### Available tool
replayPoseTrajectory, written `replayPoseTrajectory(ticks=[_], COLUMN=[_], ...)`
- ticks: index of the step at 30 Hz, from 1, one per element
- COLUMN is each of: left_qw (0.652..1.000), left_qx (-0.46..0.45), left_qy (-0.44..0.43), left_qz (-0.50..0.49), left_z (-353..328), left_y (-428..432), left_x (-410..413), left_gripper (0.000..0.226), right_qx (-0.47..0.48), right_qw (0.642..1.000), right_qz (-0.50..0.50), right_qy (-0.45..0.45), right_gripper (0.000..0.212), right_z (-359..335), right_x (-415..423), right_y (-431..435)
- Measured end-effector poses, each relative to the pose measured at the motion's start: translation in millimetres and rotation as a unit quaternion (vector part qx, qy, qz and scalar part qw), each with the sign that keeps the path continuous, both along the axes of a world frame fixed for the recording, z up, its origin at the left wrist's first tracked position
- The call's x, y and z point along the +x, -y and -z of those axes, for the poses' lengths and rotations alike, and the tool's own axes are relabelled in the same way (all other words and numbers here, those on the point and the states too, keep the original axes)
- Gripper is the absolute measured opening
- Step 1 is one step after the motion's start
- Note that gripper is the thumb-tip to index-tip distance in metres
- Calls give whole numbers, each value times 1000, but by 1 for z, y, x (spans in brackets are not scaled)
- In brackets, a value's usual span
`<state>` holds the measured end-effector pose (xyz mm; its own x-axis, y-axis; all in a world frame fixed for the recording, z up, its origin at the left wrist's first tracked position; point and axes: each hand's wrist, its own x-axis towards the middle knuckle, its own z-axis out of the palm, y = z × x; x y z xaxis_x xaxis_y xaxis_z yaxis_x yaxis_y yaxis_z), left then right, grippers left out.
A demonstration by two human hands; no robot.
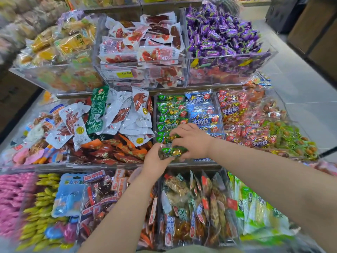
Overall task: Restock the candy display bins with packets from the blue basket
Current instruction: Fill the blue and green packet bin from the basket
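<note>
My left hand (155, 159) grips a small bunch of green-and-gold candy packets (171, 152) at the front edge of the middle tier. My right hand (191, 137) reaches over them, its fingers curled on the green packets at the front of the green candy row (169, 114). That row lies in a clear bin, with a row of blue packets (204, 114) beside it on the right. The blue basket is not in view.
Clear acrylic bins stand in three tiers. Purple candies (222, 33) and red-white packets (145, 44) fill the top tier. Red beef-granule packets (235, 114) lie right of the blue ones. Tall snack bags (197, 203) stand in the near tier under my forearms.
</note>
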<state>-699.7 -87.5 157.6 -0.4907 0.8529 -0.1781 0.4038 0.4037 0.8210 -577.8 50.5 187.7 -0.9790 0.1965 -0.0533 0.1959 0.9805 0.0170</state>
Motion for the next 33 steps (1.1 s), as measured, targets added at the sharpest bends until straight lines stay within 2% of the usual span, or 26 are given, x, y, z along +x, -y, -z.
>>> replayPoseTrajectory(ticks=[3,5,6,8,9,11,13,15,19,21,24,28,33], left_qw=[999,990,977,938,915,886,885,895,894,886,895,917,928], left_qx=[34,64,60,-24,-75,-137,-142,-121,-135,-157,-162,-114,-60], left_qy=[-23,-126,-197,-328,-375,-417,-412,-392,-381,-388,-369,-336,-332], left_qz=[4,22,49,112,129,148,161,173,195,201,190,182,155], left_z=[-5,-10,-13,-20,-23,-30,-31,-28,-23,-21,-22,-21,-20], left_y=[8,13,12,6,1,-4,-7,-10,-13,-14,-16,-10,-1], left_x=[5,5,4,1,0,-3,-7,-13,-15,-16,-20,-21,-14], left_gripper=[56,60,53,33,23,12,12,21,26,26,26,32,35], right_qx=[27,45,47,46,46,36,2,-25,-15,-28,-42,-59,-73], right_qw=[999,999,998,998,997,997,998,996,994,994,993,990,975], right_qz=[14,24,32,50,60,65,60,68,58,68,104,128,172], right_qy=[-10,-19,-23,-16,-7,-4,-24,-49,-95,-82,-36,-9,-121], right_gripper=[45,45,44,43,43,48,59,71,58,55,57,67,65], right_z=[6,9,12,19,21,23,21,17,25,32,38,32,26], right_x=[-2,-2,-2,-2,-3,-4,-1,6,11,6,4,13,37], right_y=[5,9,10,14,16,16,13,9,17,21,19,19,33])
